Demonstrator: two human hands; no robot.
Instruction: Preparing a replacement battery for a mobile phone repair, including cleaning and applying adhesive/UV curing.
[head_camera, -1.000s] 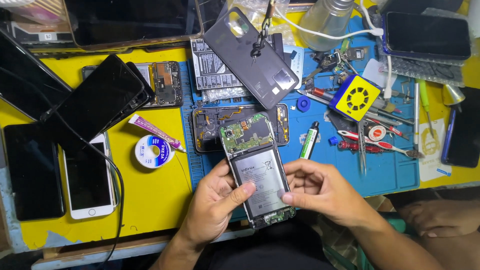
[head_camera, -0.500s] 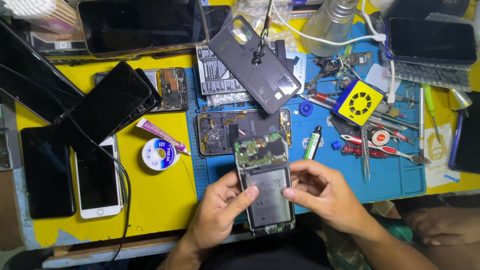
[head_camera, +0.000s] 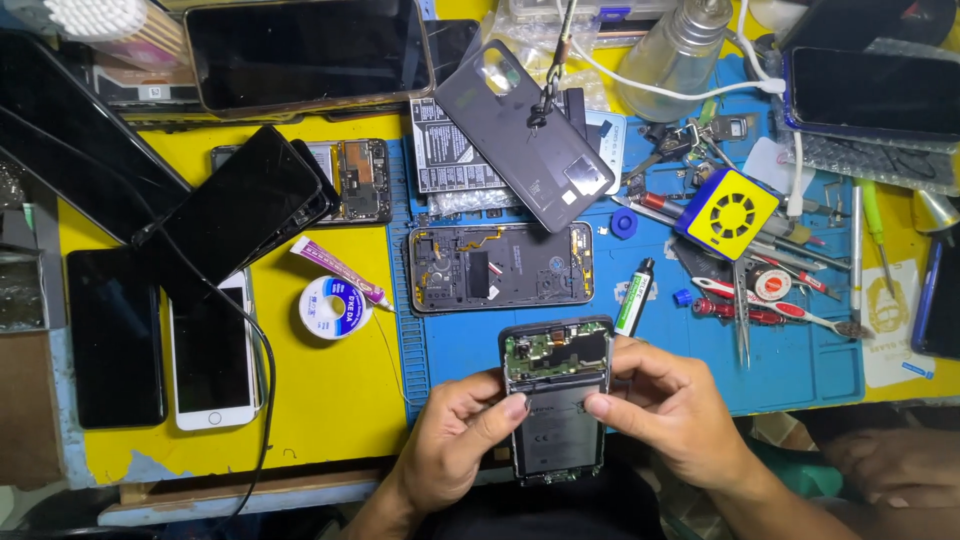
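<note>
Both my hands hold an opened smartphone (head_camera: 556, 400) over the near edge of the blue work mat (head_camera: 800, 370). Its back is off, so the green circuit board at the top and the dark battery below are exposed. My left hand (head_camera: 455, 440) grips the left side, with the thumb lying across the battery. My right hand (head_camera: 670, 405) grips the right side, index finger and thumb resting on the battery just under the board. Just beyond lies an empty phone frame (head_camera: 500, 266), and farther back a grey back cover (head_camera: 525, 135).
Several dark-screened phones (head_camera: 245, 215) and a white phone (head_camera: 212, 365) lie on the yellow table at left, beside a solder wire spool (head_camera: 335, 305) and a glue tube (head_camera: 340, 272). At right: a yellow fan box (head_camera: 733, 213), tweezers (head_camera: 742, 315), screwdrivers, a metal bottle (head_camera: 680, 45).
The opened phone has come nearer to me and lower in view. My right-hand fingers have moved onto the battery just below the circuit board, and the left thumb now lies across it.
</note>
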